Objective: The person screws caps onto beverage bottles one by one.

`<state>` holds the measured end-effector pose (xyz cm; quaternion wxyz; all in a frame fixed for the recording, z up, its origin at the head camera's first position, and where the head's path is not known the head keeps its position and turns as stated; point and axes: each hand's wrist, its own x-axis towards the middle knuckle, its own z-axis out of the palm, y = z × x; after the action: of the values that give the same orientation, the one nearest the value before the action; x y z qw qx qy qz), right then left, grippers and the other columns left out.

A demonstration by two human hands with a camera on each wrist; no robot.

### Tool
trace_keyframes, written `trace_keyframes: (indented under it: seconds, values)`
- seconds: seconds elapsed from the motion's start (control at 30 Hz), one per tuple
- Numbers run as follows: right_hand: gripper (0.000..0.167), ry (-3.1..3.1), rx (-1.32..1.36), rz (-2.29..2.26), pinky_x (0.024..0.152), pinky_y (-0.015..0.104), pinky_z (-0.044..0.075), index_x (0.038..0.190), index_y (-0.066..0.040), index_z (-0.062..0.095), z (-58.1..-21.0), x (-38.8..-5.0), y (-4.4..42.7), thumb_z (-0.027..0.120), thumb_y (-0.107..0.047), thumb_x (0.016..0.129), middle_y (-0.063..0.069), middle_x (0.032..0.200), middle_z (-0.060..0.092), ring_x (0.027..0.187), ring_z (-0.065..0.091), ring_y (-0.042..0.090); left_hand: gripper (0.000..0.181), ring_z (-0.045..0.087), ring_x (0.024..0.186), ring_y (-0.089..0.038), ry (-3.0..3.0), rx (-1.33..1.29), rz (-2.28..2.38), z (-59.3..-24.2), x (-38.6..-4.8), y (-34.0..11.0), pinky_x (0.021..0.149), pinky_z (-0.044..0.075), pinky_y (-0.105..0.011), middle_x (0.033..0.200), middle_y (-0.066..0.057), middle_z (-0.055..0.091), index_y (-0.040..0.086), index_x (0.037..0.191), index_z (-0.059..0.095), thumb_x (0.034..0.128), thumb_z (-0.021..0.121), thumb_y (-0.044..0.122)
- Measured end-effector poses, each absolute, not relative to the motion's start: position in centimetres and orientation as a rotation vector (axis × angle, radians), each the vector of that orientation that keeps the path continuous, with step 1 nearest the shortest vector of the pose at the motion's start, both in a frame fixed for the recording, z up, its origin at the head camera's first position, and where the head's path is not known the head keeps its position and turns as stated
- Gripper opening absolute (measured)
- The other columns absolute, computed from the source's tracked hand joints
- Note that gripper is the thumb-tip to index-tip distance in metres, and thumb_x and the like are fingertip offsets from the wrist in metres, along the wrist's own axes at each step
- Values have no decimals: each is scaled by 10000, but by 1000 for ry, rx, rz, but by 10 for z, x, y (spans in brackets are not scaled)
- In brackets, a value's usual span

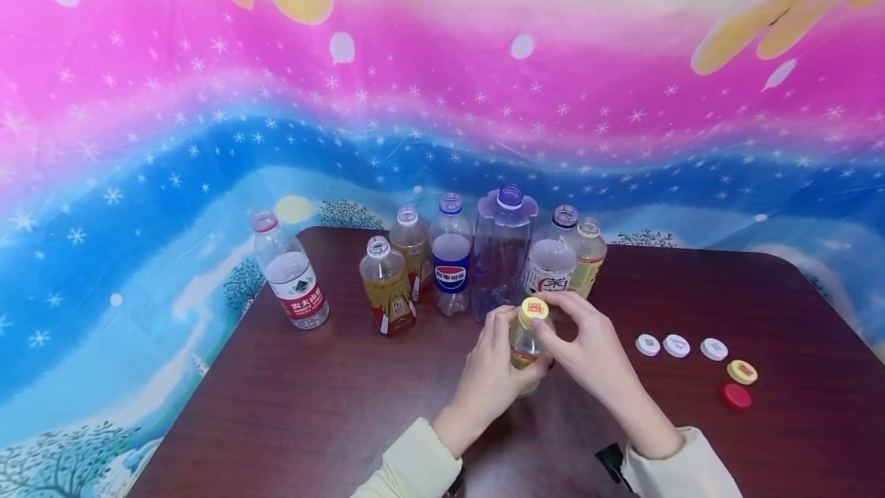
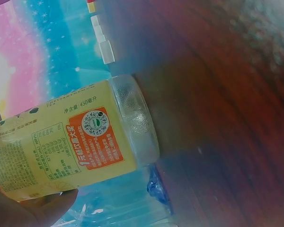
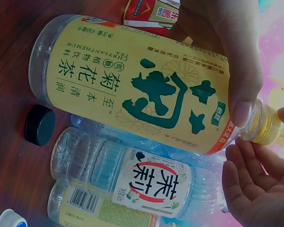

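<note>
My left hand (image 1: 484, 379) grips a chrysanthemum tea bottle (image 3: 137, 85) with a yellow label, held above the table. A yellow cap (image 1: 534, 311) sits on the bottle's neck. Thumb and fingers of my right hand (image 1: 598, 340) pinch that cap from the side. In the left wrist view, the tea bottle (image 2: 75, 142) shows its clear base and an orange label patch; only part of the gripping hand appears there. Behind it stands an uncapped jasmine tea bottle (image 1: 551, 258), next to another yellow-labelled bottle (image 1: 590, 252).
Further uncapped bottles stand along the back: a water bottle (image 1: 293, 283), two gold-and-red bottles (image 1: 389, 294) (image 1: 411, 248), a Pepsi bottle (image 1: 451, 256) and a large purple-tinted bottle (image 1: 502, 252). Loose white caps (image 1: 676, 345), a yellow cap (image 1: 742, 372) and a red cap (image 1: 736, 396) lie right. A black cap (image 3: 39, 125) lies near the bottles.
</note>
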<state>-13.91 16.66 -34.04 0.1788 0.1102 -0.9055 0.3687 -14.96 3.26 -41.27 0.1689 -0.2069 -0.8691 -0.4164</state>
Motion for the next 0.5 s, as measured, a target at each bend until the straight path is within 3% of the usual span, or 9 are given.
trace_keyframes:
  seconds: [0.37, 0.5]
  values:
    - [265, -2596, 168, 1137, 721, 229, 482, 1033, -50, 638, -339, -142, 162, 730, -192, 829, 82, 946, 678, 837, 605, 190, 626, 589, 1098, -167, -2491, -587, -1231, -412, -150, 32, 851, 561, -334, 1280, -26, 509, 137, 1299, 404, 813, 735, 350]
    - [372, -2587, 240, 1097, 804, 342, 503, 1159, -23, 610, -341, -141, 162, 712, -180, 837, 127, 1088, 664, 946, 622, 236, 643, 595, 1097, -177, -2486, -586, -1178, -413, -150, 32, 830, 567, -343, 1286, -33, 512, 128, 1301, 411, 798, 748, 342]
